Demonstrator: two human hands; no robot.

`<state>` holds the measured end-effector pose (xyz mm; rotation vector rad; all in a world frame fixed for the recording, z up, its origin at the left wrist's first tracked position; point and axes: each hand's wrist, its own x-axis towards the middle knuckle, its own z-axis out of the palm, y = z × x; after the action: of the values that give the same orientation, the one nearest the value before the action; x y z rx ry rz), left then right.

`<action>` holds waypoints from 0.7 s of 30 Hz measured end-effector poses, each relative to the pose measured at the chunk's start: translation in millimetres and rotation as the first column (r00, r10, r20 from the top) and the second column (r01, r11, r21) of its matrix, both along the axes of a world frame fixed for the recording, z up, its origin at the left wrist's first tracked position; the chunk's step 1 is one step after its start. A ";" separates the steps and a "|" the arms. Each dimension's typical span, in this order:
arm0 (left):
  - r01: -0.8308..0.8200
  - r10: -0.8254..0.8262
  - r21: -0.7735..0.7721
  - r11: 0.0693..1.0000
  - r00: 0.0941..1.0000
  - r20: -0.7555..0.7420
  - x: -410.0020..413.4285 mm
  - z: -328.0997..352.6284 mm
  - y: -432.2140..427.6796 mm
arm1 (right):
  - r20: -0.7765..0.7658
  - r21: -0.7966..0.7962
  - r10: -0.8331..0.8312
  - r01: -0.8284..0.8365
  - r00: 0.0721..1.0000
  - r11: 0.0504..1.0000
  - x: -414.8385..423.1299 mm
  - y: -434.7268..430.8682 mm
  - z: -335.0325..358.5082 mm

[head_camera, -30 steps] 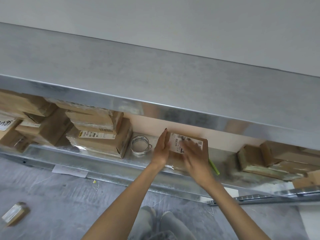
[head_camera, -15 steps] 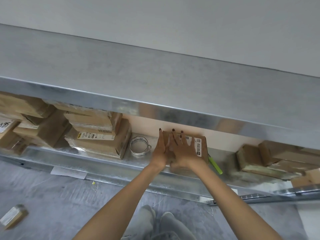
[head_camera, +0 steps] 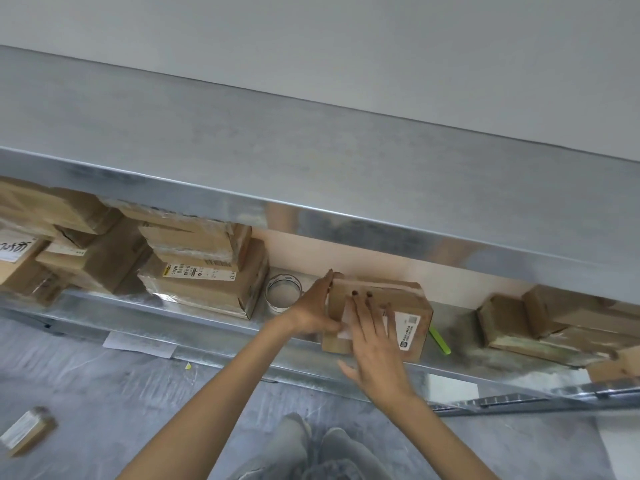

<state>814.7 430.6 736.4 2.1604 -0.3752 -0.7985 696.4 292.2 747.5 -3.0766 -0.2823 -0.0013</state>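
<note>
Head view is showing the cardboard box (head_camera: pixel 407 301) sitting on the metal shelf (head_camera: pixel 207 336), the left hand (head_camera: pixel 311 315) pressing straight fingers against its left side, the right hand (head_camera: pixel 375 351) laying spread, straight fingers flat across its front; a tape roll (head_camera: pixel 282 293) is lying just beyond the left fingertips.

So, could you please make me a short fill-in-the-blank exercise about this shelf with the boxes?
1. The left hand and the right hand touch a cardboard box on a metal ____.
2. The tape roll lies to the ____ of this box.
3. The pen at the box's right side is ____.
4. One small box lies alone on the ____.
Missing words: shelf; left; green; floor.
</note>
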 end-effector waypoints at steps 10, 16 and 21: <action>0.082 -0.101 0.065 0.994 0.916 0.388 -26.5 -21.1 -3.3 | -0.248 -0.125 -0.012 -0.020 0.969 0.992 26.0 5.2 35.5; 0.080 -0.082 0.024 0.997 0.884 0.460 -32.7 -17.8 -0.8 | -0.464 -0.185 -0.068 -0.022 0.883 0.983 70.9 -1.6 42.4; 0.108 -0.082 -0.029 0.994 0.878 0.471 -24.6 -3.9 7.2 | -0.150 -0.209 -0.036 0.004 0.988 0.978 71.6 1.6 38.2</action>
<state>790.1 437.8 732.5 2.2836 -0.7469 -0.2954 768.0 293.9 785.7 -3.2625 -0.2591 0.2801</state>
